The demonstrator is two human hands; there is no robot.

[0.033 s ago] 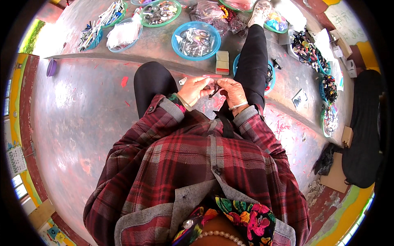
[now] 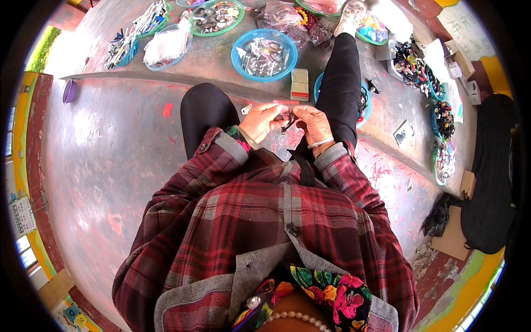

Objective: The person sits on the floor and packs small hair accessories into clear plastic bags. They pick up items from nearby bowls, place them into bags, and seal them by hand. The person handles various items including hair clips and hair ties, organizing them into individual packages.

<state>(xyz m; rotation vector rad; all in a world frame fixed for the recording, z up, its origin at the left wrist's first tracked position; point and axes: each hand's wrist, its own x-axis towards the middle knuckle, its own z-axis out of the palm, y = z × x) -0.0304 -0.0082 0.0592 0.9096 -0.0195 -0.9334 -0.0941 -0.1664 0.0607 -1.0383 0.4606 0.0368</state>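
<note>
My left hand (image 2: pixel 261 123) and my right hand (image 2: pixel 315 125) meet in front of my knees, fingertips close together. Between them is a small dark strap-like thing (image 2: pixel 287 123), pinched by the thumb and fingers of each hand. Its exact kind is too small to make out, and the fingers cover part of it. A small pale tag-like piece (image 2: pixel 246 109) lies just beyond my left hand. Past the hands, a stack of cards or a small box (image 2: pixel 300 84) rests on the raised ledge, beside a blue basin (image 2: pixel 236 60) of small bagged metal-looking items.
Along the ledge stand a green basin (image 2: pixel 240 22) of small parts, a basin of clear bags (image 2: pixel 166 50) and baskets of pens (image 2: pixel 120 52). Baskets of dark cords (image 2: pixel 412 66) line the right. A small purple tub (image 2: pixel 69 92) sits far left. Red scraps dot the floor.
</note>
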